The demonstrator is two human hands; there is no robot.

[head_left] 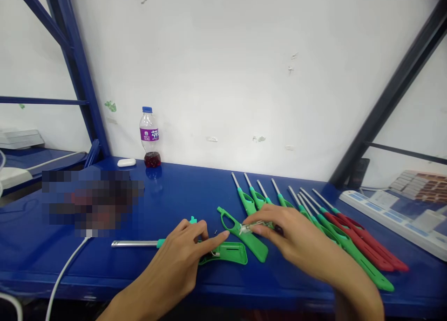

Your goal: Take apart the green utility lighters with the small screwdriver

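On the table lies an opened green utility lighter, its metal tube [138, 243] pointing left and its hollow handle shell [232, 252] facing up. My left hand [186, 246] is closed over its middle, index finger stretched to the right; the thumb is partly hidden. Beyond that fingertip rests a loose green handle half [254, 243] with a trigger loop. Just above this loose half, my right hand [282, 225] pinches a small clear plastic lighter tank [248, 227] with a whitish tip; a dark end shows by the fingers.
Several green lighters [352, 249] and red ones [366, 244] lie in a row at right, near a white power strip [394, 223]. Behind stand a drink bottle [150, 139] and a white case [126, 163]. A white cable [64, 270] runs at left.
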